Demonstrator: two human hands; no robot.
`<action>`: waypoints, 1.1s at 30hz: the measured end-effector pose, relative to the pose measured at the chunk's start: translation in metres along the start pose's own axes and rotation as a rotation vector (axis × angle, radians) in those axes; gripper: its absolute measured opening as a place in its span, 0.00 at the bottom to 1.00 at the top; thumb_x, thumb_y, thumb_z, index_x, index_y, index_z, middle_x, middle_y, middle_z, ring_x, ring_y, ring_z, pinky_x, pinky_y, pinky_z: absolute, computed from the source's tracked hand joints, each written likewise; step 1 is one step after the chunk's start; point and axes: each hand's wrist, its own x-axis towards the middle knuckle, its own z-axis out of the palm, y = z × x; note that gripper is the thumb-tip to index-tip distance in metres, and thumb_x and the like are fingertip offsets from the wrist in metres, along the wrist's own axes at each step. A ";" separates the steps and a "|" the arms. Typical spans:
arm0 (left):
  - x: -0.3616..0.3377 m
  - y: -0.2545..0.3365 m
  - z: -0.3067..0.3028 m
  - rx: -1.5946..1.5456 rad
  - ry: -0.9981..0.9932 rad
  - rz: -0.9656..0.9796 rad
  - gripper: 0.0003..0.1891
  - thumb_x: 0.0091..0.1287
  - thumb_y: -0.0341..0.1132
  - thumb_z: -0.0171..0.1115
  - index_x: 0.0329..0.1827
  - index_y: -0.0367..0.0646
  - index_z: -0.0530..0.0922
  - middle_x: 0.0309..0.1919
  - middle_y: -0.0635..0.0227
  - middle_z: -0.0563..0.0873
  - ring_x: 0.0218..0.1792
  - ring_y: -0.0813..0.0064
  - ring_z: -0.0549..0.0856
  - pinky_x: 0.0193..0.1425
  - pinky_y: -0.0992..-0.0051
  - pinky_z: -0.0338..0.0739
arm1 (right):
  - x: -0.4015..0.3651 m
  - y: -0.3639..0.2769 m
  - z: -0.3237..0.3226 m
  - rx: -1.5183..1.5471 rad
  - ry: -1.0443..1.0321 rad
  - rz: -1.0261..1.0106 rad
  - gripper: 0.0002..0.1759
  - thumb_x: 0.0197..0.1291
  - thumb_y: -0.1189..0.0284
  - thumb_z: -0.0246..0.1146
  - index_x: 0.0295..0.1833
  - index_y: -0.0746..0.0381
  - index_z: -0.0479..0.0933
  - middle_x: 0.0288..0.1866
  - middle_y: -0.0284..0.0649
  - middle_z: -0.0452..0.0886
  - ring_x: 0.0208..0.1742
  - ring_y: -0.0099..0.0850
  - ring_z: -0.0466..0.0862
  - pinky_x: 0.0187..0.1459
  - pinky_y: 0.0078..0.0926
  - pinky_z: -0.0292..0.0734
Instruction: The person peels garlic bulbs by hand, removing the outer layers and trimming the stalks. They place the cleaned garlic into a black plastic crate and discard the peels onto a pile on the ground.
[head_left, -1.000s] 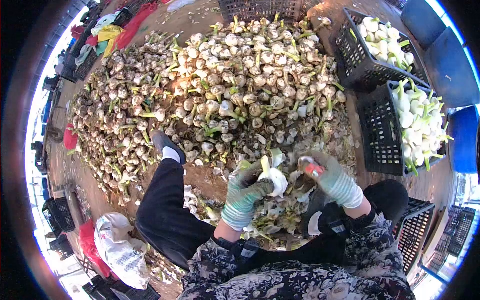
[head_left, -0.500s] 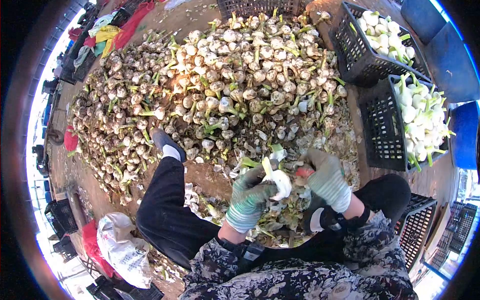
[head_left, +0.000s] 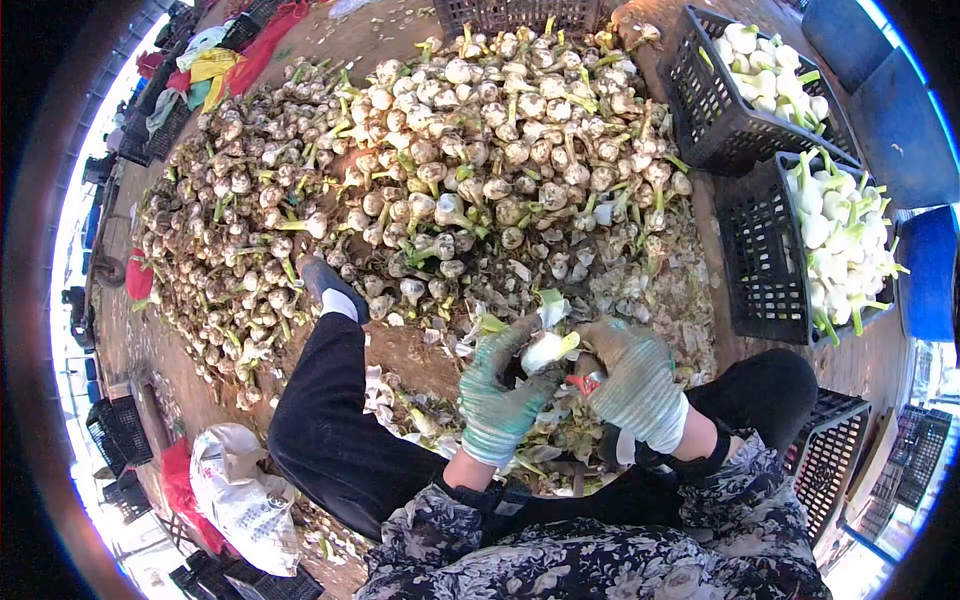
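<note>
In front of my knees, my left hand [head_left: 505, 390], in a green and white knit glove, is closed around a garlic bulb [head_left: 541, 352]. The bulb is white and peeled, and its short green stem points right. Close against the stem side is my right hand [head_left: 637, 380], also gloved, its fingers wrapped round a small red-handled tool [head_left: 586, 382]. Most of that tool is hidden by the glove. Loose peelings [head_left: 560, 440] lie on the ground below both hands.
A wide heap of unpeeled garlic [head_left: 470, 150] spreads ahead. At the right stand a black crate [head_left: 765, 255] and another black crate [head_left: 700, 110], both with clean white bulbs. A white sack [head_left: 240, 490] lies at the left, and blue barrels [head_left: 930, 270] stand far right.
The garlic bulb has turned, so its stem now points right instead of up. My right hand has moved left, close to the bulb.
</note>
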 end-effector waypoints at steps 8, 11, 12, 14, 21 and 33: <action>0.002 0.009 -0.010 -0.549 -0.121 -0.374 0.29 0.46 0.25 0.66 0.54 0.33 0.71 0.44 0.60 0.80 0.43 0.71 0.81 0.50 0.74 0.76 | 0.003 0.018 0.011 0.014 0.104 -0.013 0.13 0.40 0.75 0.61 0.36 0.62 0.75 0.27 0.47 0.77 0.31 0.46 0.78 0.32 0.38 0.72; 0.007 0.005 -0.015 -0.772 -0.235 -0.514 0.34 0.44 0.34 0.70 0.56 0.33 0.69 0.47 0.55 0.79 0.48 0.62 0.79 0.58 0.66 0.70 | 0.005 0.023 0.007 0.059 0.032 0.007 0.17 0.42 0.75 0.63 0.43 0.63 0.74 0.32 0.45 0.79 0.30 0.38 0.80 0.30 0.31 0.74; 0.008 0.004 -0.016 -0.780 -0.238 -0.521 0.36 0.45 0.35 0.69 0.58 0.33 0.66 0.49 0.53 0.78 0.50 0.60 0.78 0.60 0.67 0.69 | 0.007 0.020 0.002 0.539 -0.110 0.264 0.18 0.45 0.76 0.63 0.46 0.64 0.73 0.35 0.42 0.80 0.33 0.33 0.80 0.33 0.28 0.74; 0.010 0.011 -0.012 -0.785 -0.203 -0.502 0.36 0.46 0.36 0.69 0.59 0.33 0.65 0.50 0.53 0.77 0.52 0.60 0.77 0.60 0.68 0.69 | 0.007 0.029 0.005 1.192 -0.265 0.454 0.18 0.53 0.77 0.60 0.50 0.65 0.70 0.43 0.36 0.78 0.43 0.23 0.77 0.43 0.23 0.73; 0.005 -0.015 -0.002 -0.630 -0.057 -0.377 0.22 0.65 0.45 0.54 0.57 0.42 0.69 0.46 0.68 0.78 0.43 0.77 0.78 0.43 0.78 0.75 | 0.003 0.016 0.028 0.219 -0.006 -0.226 0.17 0.47 0.76 0.65 0.45 0.64 0.73 0.40 0.39 0.79 0.40 0.27 0.78 0.41 0.25 0.74; 0.005 -0.002 -0.025 -1.114 0.223 -0.407 0.24 0.54 0.28 0.48 0.57 0.38 0.69 0.47 0.61 0.79 0.45 0.66 0.80 0.49 0.68 0.77 | 0.019 0.057 0.030 0.191 -0.099 0.259 0.12 0.50 0.77 0.62 0.42 0.66 0.76 0.31 0.46 0.81 0.34 0.40 0.81 0.39 0.30 0.74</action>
